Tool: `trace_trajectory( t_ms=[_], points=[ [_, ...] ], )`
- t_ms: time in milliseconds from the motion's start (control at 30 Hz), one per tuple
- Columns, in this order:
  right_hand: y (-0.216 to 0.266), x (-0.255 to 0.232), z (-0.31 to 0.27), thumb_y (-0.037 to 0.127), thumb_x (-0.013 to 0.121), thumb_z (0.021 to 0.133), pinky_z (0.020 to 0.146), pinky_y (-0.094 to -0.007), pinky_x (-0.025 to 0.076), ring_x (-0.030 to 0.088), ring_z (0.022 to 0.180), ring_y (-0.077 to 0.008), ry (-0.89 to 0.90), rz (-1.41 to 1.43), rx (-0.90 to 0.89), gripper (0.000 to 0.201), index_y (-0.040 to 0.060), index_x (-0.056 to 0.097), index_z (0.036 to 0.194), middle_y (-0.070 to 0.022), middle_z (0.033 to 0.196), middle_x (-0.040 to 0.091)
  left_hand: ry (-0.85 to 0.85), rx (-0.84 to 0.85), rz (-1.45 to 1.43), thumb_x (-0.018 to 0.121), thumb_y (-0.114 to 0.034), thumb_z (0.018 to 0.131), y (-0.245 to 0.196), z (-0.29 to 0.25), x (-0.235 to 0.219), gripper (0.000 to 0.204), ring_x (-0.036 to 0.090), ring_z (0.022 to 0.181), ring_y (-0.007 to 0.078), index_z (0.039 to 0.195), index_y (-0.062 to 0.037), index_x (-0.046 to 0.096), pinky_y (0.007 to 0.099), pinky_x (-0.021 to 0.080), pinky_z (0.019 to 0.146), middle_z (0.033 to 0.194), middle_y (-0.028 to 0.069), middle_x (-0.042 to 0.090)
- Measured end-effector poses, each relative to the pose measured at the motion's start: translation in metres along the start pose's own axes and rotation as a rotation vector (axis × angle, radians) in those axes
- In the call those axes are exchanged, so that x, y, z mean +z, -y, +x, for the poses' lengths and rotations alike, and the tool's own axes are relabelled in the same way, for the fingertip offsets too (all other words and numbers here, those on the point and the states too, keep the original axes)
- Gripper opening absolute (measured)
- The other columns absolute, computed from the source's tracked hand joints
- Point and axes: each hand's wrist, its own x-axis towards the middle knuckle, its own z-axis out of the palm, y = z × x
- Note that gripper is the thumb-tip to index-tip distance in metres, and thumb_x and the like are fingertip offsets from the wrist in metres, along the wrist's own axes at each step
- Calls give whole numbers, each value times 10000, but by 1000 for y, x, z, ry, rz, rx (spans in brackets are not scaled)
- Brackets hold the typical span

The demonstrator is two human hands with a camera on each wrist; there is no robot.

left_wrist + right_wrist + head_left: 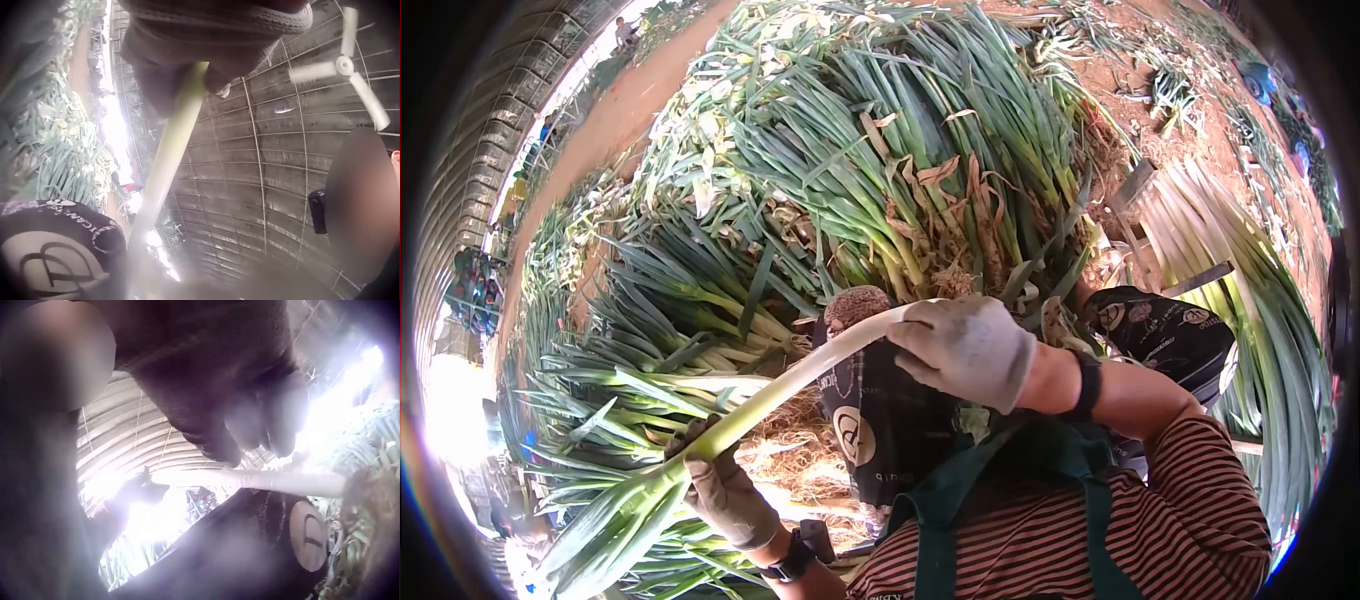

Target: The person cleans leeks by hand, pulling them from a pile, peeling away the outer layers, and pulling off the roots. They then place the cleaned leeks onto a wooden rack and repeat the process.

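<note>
Fingers (pixel 690 433) of the left hand (pixel 732 500) curl round a leek (pixel 790 377) near its leaves (pixel 615 525); right hand (pixel 968 350) at its pale end (pixel 880 324), grip unclear.

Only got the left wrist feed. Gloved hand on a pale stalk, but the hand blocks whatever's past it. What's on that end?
Observer: Head view: past the left hand, the stalk opens into long green leaves toward the lower left of the picture.

Operator: Other hand?

Observer: The right hand, also gloved, is at the stalk's pale end. Can't tell how firmly it grips, if at all.

Operator: Anything off to the person's right?

Observer: Yes, a bunch of similar stalks, pale ends at the top of the head view, green leaves trailing down.
</note>
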Motion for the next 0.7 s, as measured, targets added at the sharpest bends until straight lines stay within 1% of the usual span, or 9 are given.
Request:
trace_trajectory(
  t_ms=[133, 200, 233, 367, 500, 567, 600, 667, 700],
  points=[
    [11, 18, 27, 194, 717, 772, 544, -357, 509, 624, 652, -238, -56, -27, -60, 258, 49, 647, 974, -49, 815, 584, 29, 3, -41, 577, -239, 959, -4, -1, -6, 456, 574, 1127, 272, 1307, 21, 436, 406, 484, 1006, 1200, 168, 582],
    [11, 29, 32, 210, 693, 791, 524, -352, 499, 617, 635, -218, -20, -103, -102, 249, 50, 650, 976, -44, 801, 566, 83, 17, -35, 583, -226, 954, -9, 0, -7, 451, 562, 1142, 269, 1305, 15, 435, 413, 456, 1036, 1193, 159, 584],
    [12, 32, 34, 214, 680, 799, 517, -349, 495, 617, 630, -211, 2, -130, -113, 238, 52, 650, 969, -43, 794, 563, 85, -3, -73, 605, -202, 936, -13, 0, -2, 421, 560, 1136, 274, 1267, 5, 448, 431, 417, 1069, 1179, 148, 586],
    [22, 27, 41, 219, 624, 817, 486, -323, 473, 615, 601, -184, 160, -264, -119, 199, 64, 648, 939, -37, 760, 545, 19, -52, -95, 748, -196, 807, -19, 4, -3, 417, 579, 1034, 281, 1117, -44, 513, 461, 412, 1041, 1056, 126, 582],
    [32, 18, 44, 200, 602, 807, 476, -310, 461, 617, 592, -174, 206, -403, -150, 150, 79, 636, 889, -30, 733, 535, 47, -93, -45, 786, -201, 758, -21, 6, -11, 432, 575, 1003, 256, 1057, -65, 506, 476, 406, 1038, 977, 92, 570],
    [38, 20, 42, 194, 603, 801, 475, -314, 461, 620, 601, -175, 236, -488, -120, 133, 83, 630, 868, -34, 727, 538, 129, -56, -12, 752, -194, 813, -19, 7, -19, 381, 562, 1019, 244, 1063, -54, 500, 445, 371, 1067, 1022, 77, 559],
    [37, 21, 43, 182, 603, 801, 482, -317, 464, 623, 603, -180, 245, -455, -94, 121, 80, 627, 863, -40, 725, 543, 171, -38, 5, 735, -191, 841, -19, 7, -19, 357, 556, 1027, 238, 1066, -49, 496, 429, 354, 1081, 1044, 69, 554],
    [28, 24, 46, 157, 604, 801, 498, -322, 471, 630, 607, -191, 263, -389, -41, 99, 74, 620, 852, -51, 722, 553, 241, -73, -96, 793, -198, 779, -26, 11, -15, 386, 551, 997, 220, 992, -90, 490, 423, 356, 1053, 987, 49, 555],
    [21, 26, 45, 140, 596, 808, 507, -319, 474, 627, 599, -193, 233, -214, 2, 98, 63, 620, 864, -68, 729, 567, 277, -91, -146, 823, -201, 748, -29, 12, -13, 405, 548, 983, 211, 955, -110, 487, 420, 357, 1040, 959, 38, 556]
  ],
)
